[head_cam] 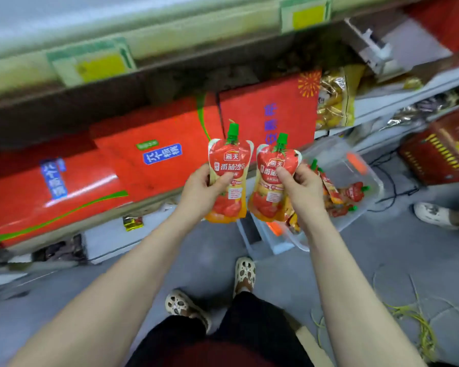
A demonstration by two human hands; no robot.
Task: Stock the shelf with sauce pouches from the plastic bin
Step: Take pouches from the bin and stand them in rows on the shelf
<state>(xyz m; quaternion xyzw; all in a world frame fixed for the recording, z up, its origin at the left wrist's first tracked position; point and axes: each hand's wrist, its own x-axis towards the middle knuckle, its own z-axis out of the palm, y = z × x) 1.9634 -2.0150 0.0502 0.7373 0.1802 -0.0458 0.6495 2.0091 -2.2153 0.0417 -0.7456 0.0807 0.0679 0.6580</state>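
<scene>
Sauce pouches (pixel 227 165), two of them, are being held up side by side in front of a store shelf (pixel 149 205), seen from a head cam looking down. L hand (pixel 204 192) is gripping the left pouch (pixel 227 205) around its middle, thumb across the front and fingers curled behind. R hand (pixel 302 189) is gripping the right pouch (pixel 269 197) the same way, thumb pressing on the label. Both pouches are standing upright, red w/ tomato art, Chinese text and green screw caps pointing up. Their edges are nearly touching. Neither is resting on the shelf.

Plastic bin (pixel 329 152), clear w/ orange latches, is sitting on the floor (pixel 196 260) just right of the hands, partly hidden behind the R hand. More pouches (pixel 353 192) of the same kind are lying loose inside it.

Behind the hands, large red boxes (pixel 157 170) w/ blue labels are filling the low shelf. Gold and yellow snack bags (pixel 334 102) are sitting to the right of the boxes. Above, another shelf edge is carrying yellow price tags (pixel 101 66), too blurred to read.

Lower down, the person's feet in pale perforated clogs (pixel 245 274) are standing on the grey floor, black trousers above them. Another person's foot (pixel 432 213) in a similar clog is showing at far right. Yellow-green strapping (pixel 419 321) is lying tangled on the floor at lower right.
</scene>
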